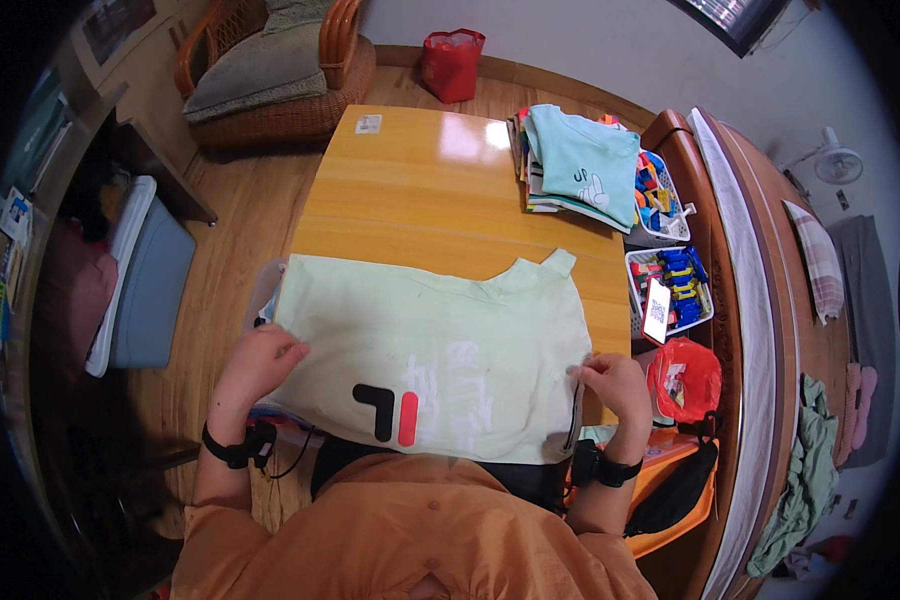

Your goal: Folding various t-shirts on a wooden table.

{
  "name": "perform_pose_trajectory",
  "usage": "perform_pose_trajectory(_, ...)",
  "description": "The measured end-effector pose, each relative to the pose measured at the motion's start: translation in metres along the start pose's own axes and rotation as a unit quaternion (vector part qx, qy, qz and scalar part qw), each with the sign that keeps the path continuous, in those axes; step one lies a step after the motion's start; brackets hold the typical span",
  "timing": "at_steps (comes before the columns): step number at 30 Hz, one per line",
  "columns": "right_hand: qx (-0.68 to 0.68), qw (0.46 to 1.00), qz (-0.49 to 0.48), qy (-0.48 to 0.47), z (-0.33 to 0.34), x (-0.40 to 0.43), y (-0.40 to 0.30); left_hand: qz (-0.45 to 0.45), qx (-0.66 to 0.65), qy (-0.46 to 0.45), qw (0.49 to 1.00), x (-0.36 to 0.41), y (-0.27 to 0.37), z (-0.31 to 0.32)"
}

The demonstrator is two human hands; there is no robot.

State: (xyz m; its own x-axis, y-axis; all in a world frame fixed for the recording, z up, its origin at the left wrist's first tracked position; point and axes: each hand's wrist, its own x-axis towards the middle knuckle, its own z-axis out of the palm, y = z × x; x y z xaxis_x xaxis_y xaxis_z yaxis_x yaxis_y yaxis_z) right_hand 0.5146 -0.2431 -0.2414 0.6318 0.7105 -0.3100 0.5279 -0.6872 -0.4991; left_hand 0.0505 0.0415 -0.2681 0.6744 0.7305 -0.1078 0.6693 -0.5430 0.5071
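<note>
A pale green T-shirt (435, 315) is spread sideways over the near part of the wooden table (390, 180), its neck toward the right. Black and red print and whitish lettering mark its front. At its left edge is my left hand (259, 364), thumb and forefinger close together over the cloth; whether they grip it is unclear. My right hand (616, 382) pinches the shirt's right edge, where a dark strip shows along the fold. The shirt's near edge hangs close to my body.
Folded shirts (581, 165) are stacked at the table's far right. Beyond the right edge stand white baskets (667, 289) of small packets, a phone (657, 309) and a red plastic bag (686, 379). A blue-grey bin (154, 285) is on the left; a wicker armchair (270, 112) stands behind.
</note>
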Motion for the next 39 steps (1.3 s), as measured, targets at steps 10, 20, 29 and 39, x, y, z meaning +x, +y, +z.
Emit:
perform_pose_trajectory(10,0.261,0.964,-0.05,-0.03,0.029,0.009,0.001,-0.161,-0.011,0.086,0.983,0.02,0.007,0.019)
perform_pose_trajectory(20,0.522,0.833,-0.181,0.033,-0.077,-0.043,-0.071,-0.001,-0.616,0.008,0.788,0.014,0.032,-0.066)
perform_pose_trajectory(29,0.501,0.702,-0.455,0.22,-0.1,-0.008,-0.089,0.19,-0.49,0.329,0.785,0.011,0.052,-0.124)
perform_pose_trajectory(39,-0.023,0.98,-0.178,0.091,-0.004,0.007,0.007,-0.111,-0.158,0.184,0.964,-0.031,-0.026,-0.022)
